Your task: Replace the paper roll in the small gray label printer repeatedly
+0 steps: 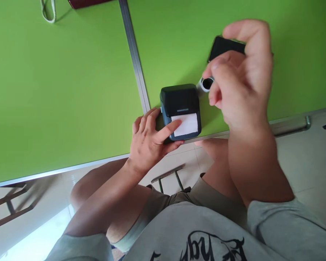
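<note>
A small black label printer (179, 99) sits at the table's near edge, and white paper (187, 123) lies over its front. My left hand (149, 139) is closed about the printer's left side and lower corner, with one finger pressed on the paper. Raised above the table to the right, my right hand (241, 76) has its index finger bent and apart from the thumb, while the other fingers curl in; nothing shows in it. Just right of the printer stands a white roll (205, 84) with a dark centre, partly covered by my right fingers.
Behind my right hand lies a black phone (222, 47), partly hidden. A metal strip (134, 54) divides the green table (70, 83). At the far left are a white cord loop (49, 16) and a dark red object (87, 3). A metal handle (290, 127) runs along the near edge.
</note>
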Demonstrator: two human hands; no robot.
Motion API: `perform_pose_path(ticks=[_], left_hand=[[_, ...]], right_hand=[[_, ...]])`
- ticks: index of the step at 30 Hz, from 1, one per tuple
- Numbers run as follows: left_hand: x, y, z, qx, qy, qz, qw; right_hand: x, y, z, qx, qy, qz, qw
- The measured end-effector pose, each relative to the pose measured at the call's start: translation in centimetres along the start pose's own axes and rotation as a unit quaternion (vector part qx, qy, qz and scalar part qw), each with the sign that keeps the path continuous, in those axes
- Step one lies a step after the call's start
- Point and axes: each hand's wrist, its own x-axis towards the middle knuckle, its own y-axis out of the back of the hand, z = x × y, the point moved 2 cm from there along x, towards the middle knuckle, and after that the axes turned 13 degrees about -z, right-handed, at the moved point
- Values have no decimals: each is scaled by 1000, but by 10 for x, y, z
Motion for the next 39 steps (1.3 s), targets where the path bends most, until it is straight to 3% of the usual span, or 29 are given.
perform_pose_path(ticks=[3, 10, 16, 19, 21, 28, 39], left_hand=[[-1, -1, -1, -6, 1, 6, 1000], [1, -3, 1, -14, 18, 17, 1000], [5, -3, 4, -20, 64, -17, 998], [6, -3, 4, -20, 67, -12, 997], [7, -4, 3, -20, 66, -2, 998], [6, -8, 2, -25, 78, 20, 996], [3, -4, -3, -36, 93, -24, 995]], right_hand=[[-11, 2, -5, 59, 39, 65, 995], [-42, -14, 19, 12, -116, -5, 993], [-37, -9, 20, -26, -116, -79, 990], [-32, -6, 17, -16, -155, -141, 978], [-31, -7, 17, -4, -173, -149, 974], [-43, -18, 24, -45, -104, -47, 992], [-48, -19, 27, -54, -125, -38, 990]])
